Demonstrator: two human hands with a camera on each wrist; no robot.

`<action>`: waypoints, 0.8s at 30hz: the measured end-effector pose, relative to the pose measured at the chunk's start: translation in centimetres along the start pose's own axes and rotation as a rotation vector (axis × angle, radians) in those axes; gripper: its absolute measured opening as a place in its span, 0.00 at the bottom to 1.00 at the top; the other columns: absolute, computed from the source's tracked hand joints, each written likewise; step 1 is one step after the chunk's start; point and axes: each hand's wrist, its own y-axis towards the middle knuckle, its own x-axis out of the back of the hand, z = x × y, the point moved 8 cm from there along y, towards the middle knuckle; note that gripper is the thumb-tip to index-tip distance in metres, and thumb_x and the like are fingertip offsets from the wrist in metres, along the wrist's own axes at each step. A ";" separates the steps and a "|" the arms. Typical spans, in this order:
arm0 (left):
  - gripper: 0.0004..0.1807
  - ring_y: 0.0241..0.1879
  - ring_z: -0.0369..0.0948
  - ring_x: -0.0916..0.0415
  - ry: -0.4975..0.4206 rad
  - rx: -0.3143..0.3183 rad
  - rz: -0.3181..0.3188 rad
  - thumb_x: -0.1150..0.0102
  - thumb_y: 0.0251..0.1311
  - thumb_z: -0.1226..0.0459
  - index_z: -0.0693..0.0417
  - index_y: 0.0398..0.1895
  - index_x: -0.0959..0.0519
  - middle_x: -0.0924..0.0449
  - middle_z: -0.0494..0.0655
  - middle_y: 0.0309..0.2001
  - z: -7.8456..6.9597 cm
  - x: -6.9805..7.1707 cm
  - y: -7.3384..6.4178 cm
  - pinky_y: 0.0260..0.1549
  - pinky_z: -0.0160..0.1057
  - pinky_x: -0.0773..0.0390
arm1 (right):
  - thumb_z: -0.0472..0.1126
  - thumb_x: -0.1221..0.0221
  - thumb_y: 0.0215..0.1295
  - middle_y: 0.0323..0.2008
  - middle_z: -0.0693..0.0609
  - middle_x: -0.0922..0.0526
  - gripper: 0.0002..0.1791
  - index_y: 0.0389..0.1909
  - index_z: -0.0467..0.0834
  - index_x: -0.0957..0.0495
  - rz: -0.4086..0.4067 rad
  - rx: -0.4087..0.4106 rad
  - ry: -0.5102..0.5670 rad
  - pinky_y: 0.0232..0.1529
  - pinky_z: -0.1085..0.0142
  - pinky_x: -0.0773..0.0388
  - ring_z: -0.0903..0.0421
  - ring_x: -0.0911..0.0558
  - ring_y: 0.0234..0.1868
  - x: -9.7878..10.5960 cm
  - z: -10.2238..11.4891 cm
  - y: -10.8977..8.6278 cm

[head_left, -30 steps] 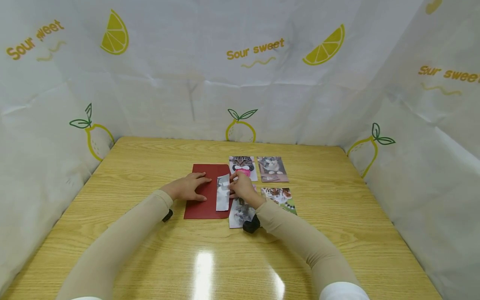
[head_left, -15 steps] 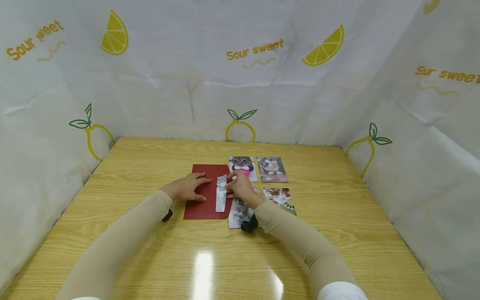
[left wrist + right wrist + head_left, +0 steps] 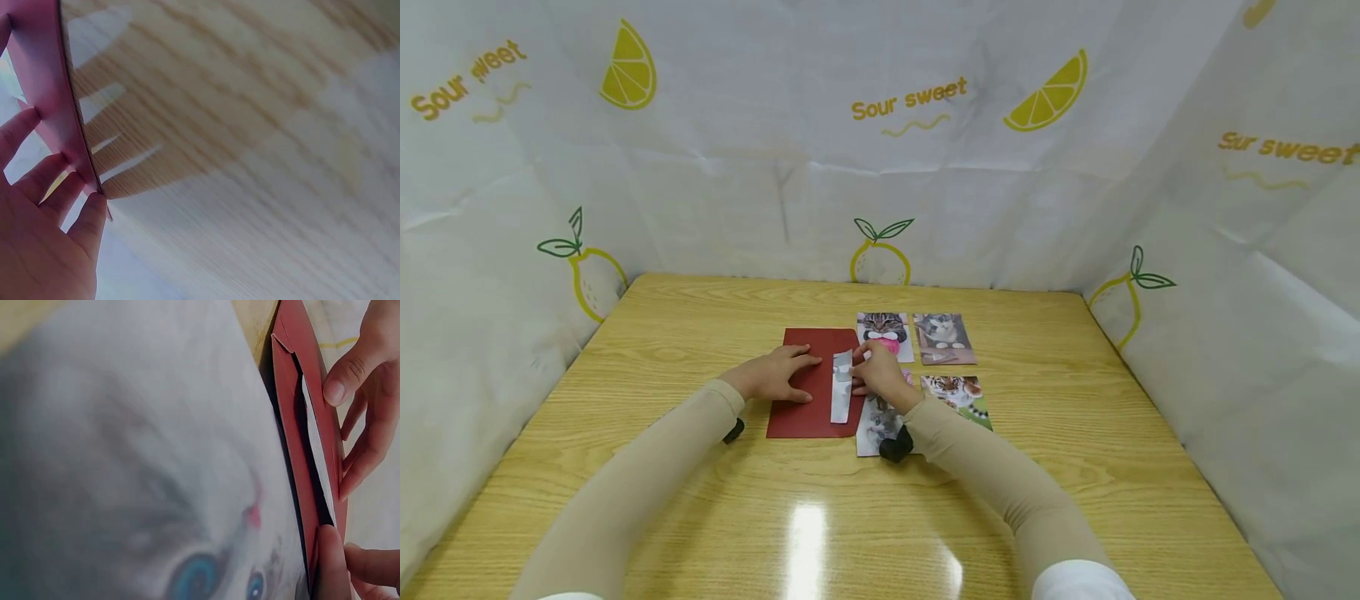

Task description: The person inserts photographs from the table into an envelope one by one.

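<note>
A red envelope (image 3: 801,423) lies on the table in the head view. My left hand (image 3: 775,375) rests on it with fingers spread; the left wrist view shows its fingertips along the red edge (image 3: 50,69). A photo print (image 3: 841,400) sits partly inside the envelope, and only a narrow strip of it shows at the right-hand opening. At that strip's right edge, my right hand (image 3: 883,377) pinches the print between thumb and fingers. From the right wrist, the print (image 3: 319,450) appears as a thin white line within the envelope's mouth.
To the right of the envelope lie a tabby cat photo (image 3: 883,323), a grey-and-white cat photo (image 3: 943,336), a tiger photo (image 3: 955,390) and a kitten photo (image 3: 872,437) partly under my right hand. White printed cloth (image 3: 737,208) hangs behind the wooden table (image 3: 700,317).
My right hand has shifted slightly left, and the visible strip of the print has become narrower as it slid into the envelope. The left hand has stayed in place.
</note>
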 end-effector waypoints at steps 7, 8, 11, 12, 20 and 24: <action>0.39 0.74 0.58 0.54 -0.001 0.000 0.001 0.38 0.60 0.48 0.48 0.73 0.38 0.52 0.58 0.76 0.1 0.0 0.1 0.68 0.58 0.42 | 0.30 0.41 0.64 0.31 0.41 0.19 0.12 0.48 0.38 0.26 -0.002 -0.015 -0.036 0.25 0.62 0.16 0.55 0.19 0.22 0.0 0.2 0.2; 0.39 0.74 0.58 0.55 -0.001 0.002 0.002 0.38 0.60 0.48 0.48 0.73 0.38 0.52 0.58 0.76 0.1 -0.1 0.1 0.68 0.58 0.42 | 0.30 0.40 0.64 0.31 0.41 0.19 0.12 0.48 0.39 0.26 -0.006 -0.020 -0.039 0.25 0.62 0.16 0.55 0.19 0.22 0.0 0.2 0.2; 0.40 0.75 0.57 0.55 0.000 0.005 0.005 0.39 0.60 0.47 0.47 0.73 0.39 0.52 0.57 0.76 0.3 -0.3 0.2 0.68 0.58 0.42 | 0.30 0.40 0.64 0.30 0.42 0.20 0.11 0.47 0.38 0.26 -0.020 -0.030 -0.040 0.24 0.63 0.17 0.56 0.19 0.21 -0.1 0.2 0.3; 0.40 0.74 0.57 0.55 0.001 0.005 0.004 0.39 0.60 0.47 0.47 0.73 0.39 0.52 0.57 0.76 0.4 -0.4 0.3 0.68 0.58 0.42 | 0.30 0.41 0.64 0.30 0.42 0.20 0.11 0.46 0.38 0.26 -0.023 -0.030 -0.039 0.24 0.63 0.17 0.56 0.19 0.21 -0.1 0.2 0.4; 0.40 0.75 0.57 0.55 -0.002 0.004 0.002 0.38 0.60 0.47 0.47 0.73 0.39 0.52 0.57 0.76 0.4 -0.3 0.4 0.68 0.57 0.41 | 0.30 0.41 0.64 0.29 0.45 0.23 0.11 0.46 0.38 0.26 -0.034 -0.022 -0.062 0.23 0.65 0.17 0.58 0.20 0.21 -0.5 0.0 1.1; 0.40 0.75 0.57 0.55 -0.004 0.005 0.001 0.39 0.60 0.47 0.47 0.73 0.39 0.52 0.57 0.76 0.3 -0.2 0.4 0.68 0.57 0.41 | 0.32 0.41 0.65 0.29 0.45 0.23 0.10 0.46 0.39 0.26 -0.021 -0.016 -0.076 0.23 0.65 0.17 0.58 0.21 0.20 -0.6 0.1 1.1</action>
